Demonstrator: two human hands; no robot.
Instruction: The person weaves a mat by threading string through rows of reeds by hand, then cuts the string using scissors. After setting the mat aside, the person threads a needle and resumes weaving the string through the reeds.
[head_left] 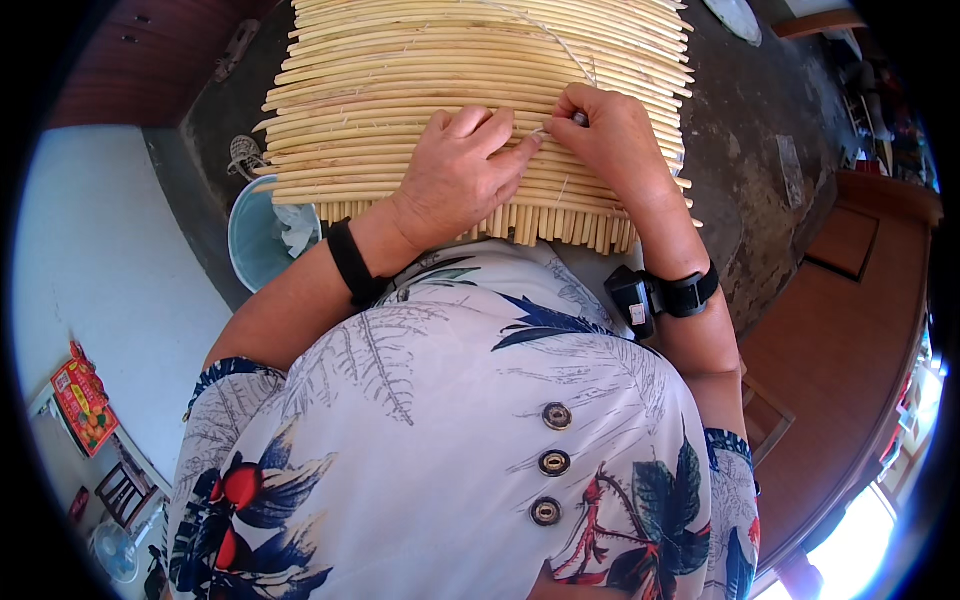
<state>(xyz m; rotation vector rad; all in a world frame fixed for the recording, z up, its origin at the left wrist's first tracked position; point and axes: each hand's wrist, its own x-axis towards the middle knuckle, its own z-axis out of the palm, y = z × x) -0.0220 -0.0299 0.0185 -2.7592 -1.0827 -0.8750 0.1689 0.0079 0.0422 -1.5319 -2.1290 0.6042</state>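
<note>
A mat of pale yellow stalks [400,130], laid side by side and stitched across with thin thread, spreads in front of my body. Over its near part, my left hand [462,172] rests with curled fingers, its thumb and fingertip pinched at a short bit of pale cord [541,131]. Close against it, my right hand [615,135] pinches at the same spot. A small dark metallic piece [580,118] shows at its fingers; its kind I cannot make out. A length of pale cord runs from behind the right hand toward the far edge.
A light blue bin [258,240] with crumpled white material stands left of the mat, near a patterned shoe [245,157]. Cut stalk ends [560,226] hang at the mat's near edge. Wooden furniture [840,290] stands at the right, a white wall [95,230] at the left.
</note>
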